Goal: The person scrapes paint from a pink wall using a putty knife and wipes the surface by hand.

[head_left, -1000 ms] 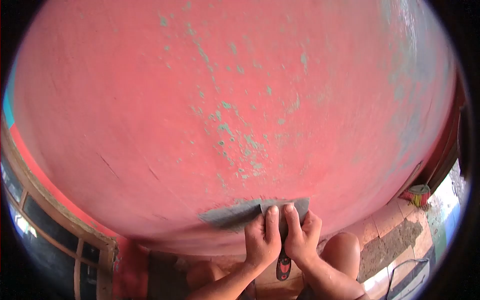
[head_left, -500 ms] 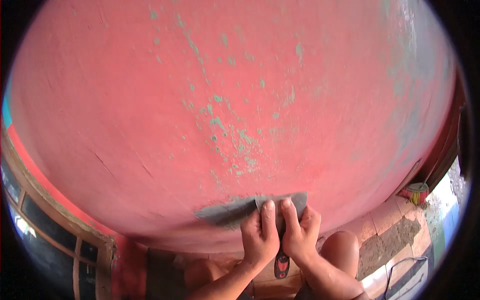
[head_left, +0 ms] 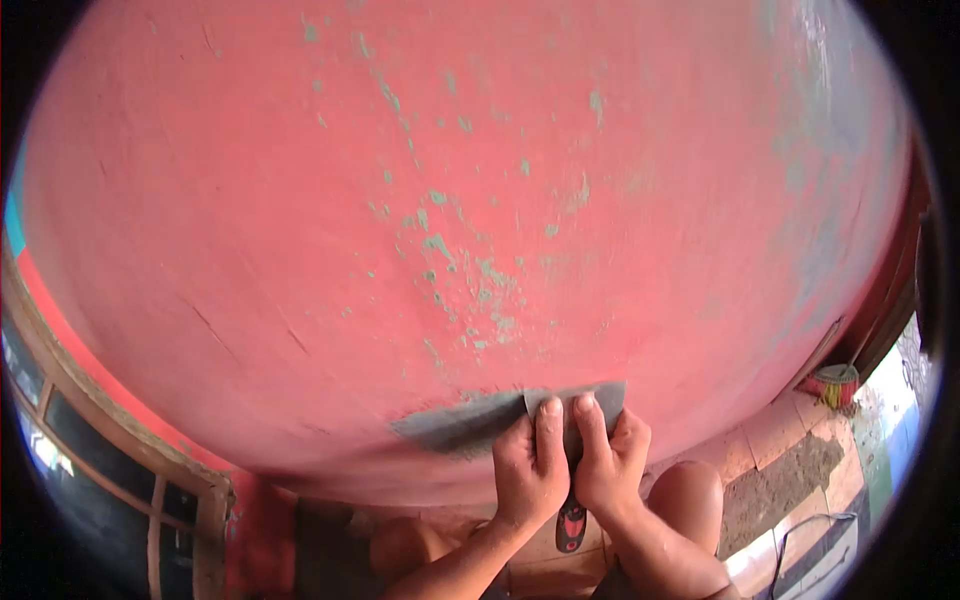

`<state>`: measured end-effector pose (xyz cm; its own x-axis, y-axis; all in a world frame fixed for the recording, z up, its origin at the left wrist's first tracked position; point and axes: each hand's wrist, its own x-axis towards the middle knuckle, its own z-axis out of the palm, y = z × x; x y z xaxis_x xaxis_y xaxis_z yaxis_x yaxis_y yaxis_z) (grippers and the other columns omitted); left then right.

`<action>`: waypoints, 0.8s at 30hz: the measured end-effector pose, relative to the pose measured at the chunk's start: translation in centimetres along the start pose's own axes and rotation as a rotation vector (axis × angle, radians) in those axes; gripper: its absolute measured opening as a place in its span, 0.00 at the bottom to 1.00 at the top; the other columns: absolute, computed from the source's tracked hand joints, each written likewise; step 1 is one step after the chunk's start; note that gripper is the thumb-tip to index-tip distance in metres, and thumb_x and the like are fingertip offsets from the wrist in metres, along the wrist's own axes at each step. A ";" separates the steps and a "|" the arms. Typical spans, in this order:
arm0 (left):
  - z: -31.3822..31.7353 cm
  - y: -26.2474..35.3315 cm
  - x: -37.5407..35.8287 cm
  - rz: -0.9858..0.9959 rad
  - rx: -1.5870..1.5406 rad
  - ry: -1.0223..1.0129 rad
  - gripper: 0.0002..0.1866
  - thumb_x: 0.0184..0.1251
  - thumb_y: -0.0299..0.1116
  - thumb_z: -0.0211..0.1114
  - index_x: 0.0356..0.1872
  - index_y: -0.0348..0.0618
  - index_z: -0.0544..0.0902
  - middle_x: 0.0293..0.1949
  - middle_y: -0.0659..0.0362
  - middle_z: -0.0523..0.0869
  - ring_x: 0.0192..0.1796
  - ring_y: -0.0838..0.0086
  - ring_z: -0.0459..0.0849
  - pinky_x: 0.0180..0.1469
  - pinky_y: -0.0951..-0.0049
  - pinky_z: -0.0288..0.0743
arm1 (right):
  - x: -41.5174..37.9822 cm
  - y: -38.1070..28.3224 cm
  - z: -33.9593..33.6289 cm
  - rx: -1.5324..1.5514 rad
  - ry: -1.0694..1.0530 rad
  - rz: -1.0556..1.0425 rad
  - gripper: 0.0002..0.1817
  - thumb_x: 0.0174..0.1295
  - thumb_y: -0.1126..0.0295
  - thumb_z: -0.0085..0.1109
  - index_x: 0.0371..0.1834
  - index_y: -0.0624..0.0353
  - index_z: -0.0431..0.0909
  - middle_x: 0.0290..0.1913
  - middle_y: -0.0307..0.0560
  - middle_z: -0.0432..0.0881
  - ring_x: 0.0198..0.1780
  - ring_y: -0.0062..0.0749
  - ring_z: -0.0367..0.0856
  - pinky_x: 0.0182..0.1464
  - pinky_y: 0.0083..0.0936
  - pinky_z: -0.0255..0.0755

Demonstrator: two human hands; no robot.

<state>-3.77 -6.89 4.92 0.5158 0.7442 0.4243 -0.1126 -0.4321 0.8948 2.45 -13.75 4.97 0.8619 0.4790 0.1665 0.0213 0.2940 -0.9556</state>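
Note:
Both hands grip one putty knife point(head_left: 572, 398), a wide grey metal blade with a red and black handle pointing down towards me. My left hand point(head_left: 532, 462) is closed on its left side, thumb pressed flat on the blade. On the other side my right hand point(head_left: 610, 458) is closed too, its thumb also on the metal. The blade's upper edge lies against the red wall point(head_left: 300, 200). Left of the blade spreads a smooth dark grey patch point(head_left: 455, 425) on the wall. Above it the paint is chipped, with greenish spots point(head_left: 485, 280) showing.
A wood-framed window point(head_left: 110, 440) is at the lower left. My bent knee point(head_left: 686, 495) stands close to my right forearm. Tiled floor with a rough bare patch point(head_left: 780, 490) lies to the right, near a red and yellow broom head point(head_left: 835, 383) and a dark cable point(head_left: 785, 555).
Both hands and the putty knife have shifted slightly to the right along the wall. A little more of the grey patch shows left of the blade.

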 end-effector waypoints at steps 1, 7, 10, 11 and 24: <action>0.2 -0.4 -0.1 0.040 0.005 -0.004 0.18 0.81 0.35 0.54 0.30 0.33 0.78 0.20 0.58 0.76 0.27 0.83 0.71 0.27 0.71 0.68 | 0.0 -0.1 0.0 0.003 0.013 -0.020 0.15 0.72 0.67 0.58 0.30 0.68 0.79 0.25 0.32 0.77 0.30 0.13 0.68 0.28 0.20 0.65; 0.2 0.4 -0.4 -0.080 0.007 -0.007 0.19 0.82 0.36 0.52 0.30 0.32 0.77 0.25 0.64 0.76 0.34 0.84 0.70 0.34 0.73 0.70 | 0.4 -0.1 0.5 0.093 0.021 -0.046 0.16 0.73 0.67 0.58 0.30 0.68 0.78 0.25 0.32 0.77 0.30 0.13 0.68 0.28 0.20 0.65; 0.4 1.0 0.3 -0.023 0.007 -0.040 0.19 0.81 0.36 0.52 0.31 0.32 0.78 0.25 0.63 0.77 0.35 0.84 0.70 0.35 0.73 0.71 | 0.2 0.4 0.0 0.057 0.035 -0.047 0.16 0.73 0.66 0.57 0.30 0.68 0.78 0.25 0.32 0.78 0.30 0.13 0.68 0.29 0.20 0.66; 0.4 1.0 0.4 -0.020 -0.010 -0.040 0.19 0.82 0.36 0.52 0.32 0.32 0.78 0.25 0.63 0.78 0.34 0.83 0.71 0.35 0.73 0.71 | 0.2 0.6 0.1 0.069 0.053 -0.034 0.16 0.73 0.66 0.57 0.30 0.68 0.78 0.25 0.33 0.78 0.30 0.13 0.68 0.29 0.20 0.66; 2.4 -0.5 -0.6 -0.030 -0.047 0.024 0.17 0.80 0.36 0.55 0.32 0.33 0.82 0.20 0.56 0.80 0.25 0.80 0.76 0.27 0.69 0.70 | 0.8 -0.2 -2.1 0.032 -0.015 0.032 0.15 0.73 0.66 0.58 0.32 0.68 0.79 0.28 0.32 0.78 0.32 0.13 0.69 0.30 0.19 0.66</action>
<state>-2.00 -8.32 3.90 0.4991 0.7688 0.3998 -0.1375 -0.3853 0.9125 4.13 -15.14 4.75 0.8542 0.5007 0.1401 -0.0223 0.3043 -0.9523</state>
